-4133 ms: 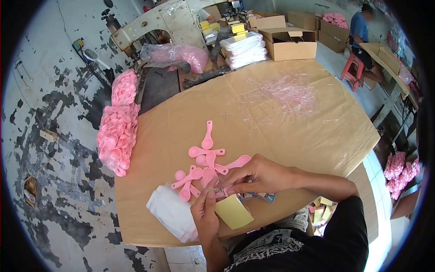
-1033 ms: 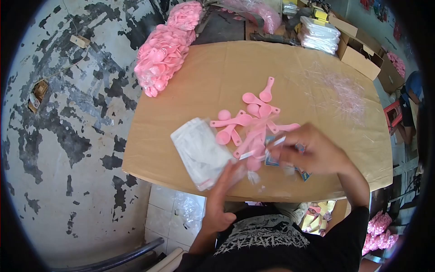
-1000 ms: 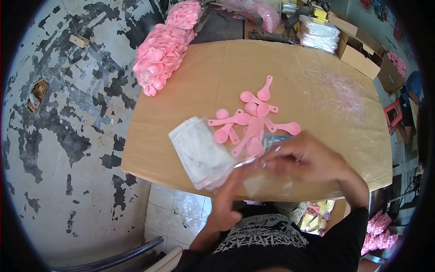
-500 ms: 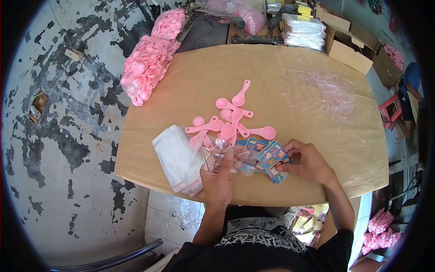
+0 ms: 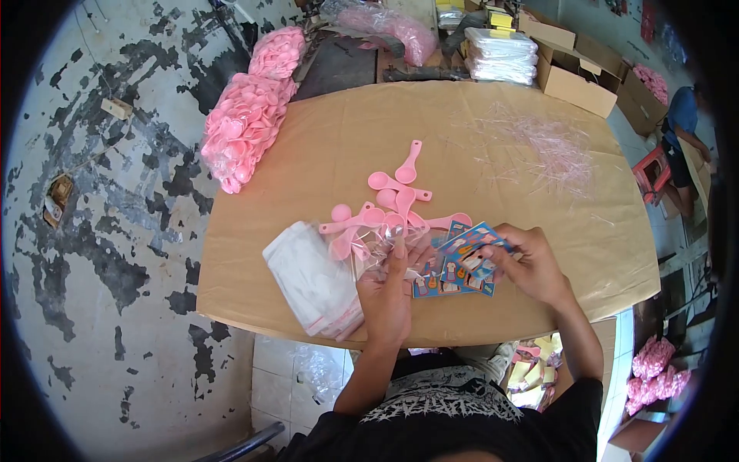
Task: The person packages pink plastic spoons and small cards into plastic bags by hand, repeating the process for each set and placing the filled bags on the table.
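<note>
My left hand grips a clear plastic bag, thumb on top, close to the pink spoons. In my right hand are a few blue printed cards, pinched between thumb and fingers and lifted over more cards lying on the table. Just beyond the bag, several pink measuring spoons lie in a loose heap, some partly hidden by it. A stack of clear-white plastic bags rests left of my left hand. Whether anything is inside the held bag I cannot make out.
Brown paper covers the table. Bundles of pink spoons stand at its far left edge. Thin clear strips are scattered at right. Stacked plastic packs and an open carton stand at the back. Another person sits far right.
My right hand has raised its cards off the pile and tilted them, uncovering cards below. My left hand and the bag have shifted slightly right. The camera view has moved a little.
</note>
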{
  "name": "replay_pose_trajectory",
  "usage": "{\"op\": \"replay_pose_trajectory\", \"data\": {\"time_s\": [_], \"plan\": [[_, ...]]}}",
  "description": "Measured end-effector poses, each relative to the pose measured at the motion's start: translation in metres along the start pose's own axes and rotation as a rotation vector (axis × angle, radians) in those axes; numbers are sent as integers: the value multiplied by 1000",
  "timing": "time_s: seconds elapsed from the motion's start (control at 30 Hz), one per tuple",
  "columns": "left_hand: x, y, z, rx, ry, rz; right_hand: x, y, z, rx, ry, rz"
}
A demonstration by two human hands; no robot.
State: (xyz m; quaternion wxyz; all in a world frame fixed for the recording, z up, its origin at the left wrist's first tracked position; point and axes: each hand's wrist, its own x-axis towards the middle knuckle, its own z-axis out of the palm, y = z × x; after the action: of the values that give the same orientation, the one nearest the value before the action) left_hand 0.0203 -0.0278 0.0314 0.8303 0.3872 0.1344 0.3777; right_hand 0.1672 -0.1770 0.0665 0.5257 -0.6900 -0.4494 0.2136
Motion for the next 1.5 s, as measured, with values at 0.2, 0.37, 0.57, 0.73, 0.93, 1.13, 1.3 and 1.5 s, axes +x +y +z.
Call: {"op": "replay_pose_trajectory", "data": {"time_s": [0.2,0.37,0.57,0.73,0.93,1.13,1.3,1.5], "plan": [[-2,-2,4,-12,-33,5,10,-9,18,-1,-76,-14],[2,-5,-3,41,-76,19,12,-12,17,-181,-229,-130],[-1,-5,-2,292,-207,-24,12,-16,28,181,-174,35],[-1,-4,-4,176,-350,28,9,-14,31,326,-211,107],[1,0,-12,-151,-268,71,11,4,50,441,-141,30],[0,-5,-3,-9,-411,-57,8,15,49,585,-86,98],[-1,-8,-3,254,-498,38,7,17,46,506,-173,30],[5,-13,-28,-59,-713,279,3,10,48,439,-255,-81]]}}
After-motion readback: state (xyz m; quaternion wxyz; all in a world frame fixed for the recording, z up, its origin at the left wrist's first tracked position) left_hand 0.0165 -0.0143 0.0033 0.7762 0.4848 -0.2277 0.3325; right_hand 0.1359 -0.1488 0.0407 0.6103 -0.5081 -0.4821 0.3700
